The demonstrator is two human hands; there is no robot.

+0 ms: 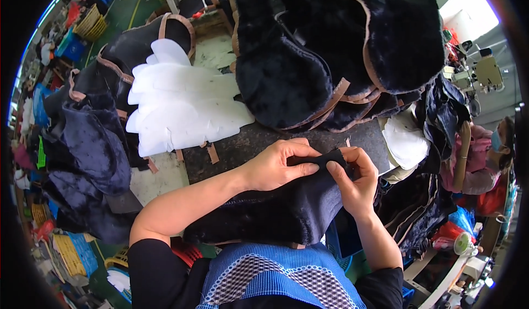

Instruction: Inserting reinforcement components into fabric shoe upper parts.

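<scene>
A dark plush fabric piece [270, 215] hangs over the near edge of the table, in front of my blue checked apron. My left hand [282, 164] pinches its upper edge between thumb and fingers. Close beside it, my right hand [355, 179] grips the same edge, thumb on top and fingers curled behind. The fabric is bunched between the two hands. Beyond them lies a pile of black plush pieces [286, 83] with brown trim strips. A stack of white rounded pads [187, 108] rests to the left of that pile.
More dark plush pieces [99, 144] heap over the table's left side. Further white pads [405, 138] sit at the right. Small brown scraps [213, 153] lie on the dark tabletop [220, 168]. A masked person [479, 155] in pink is at the far right, near sewing machines [487, 69].
</scene>
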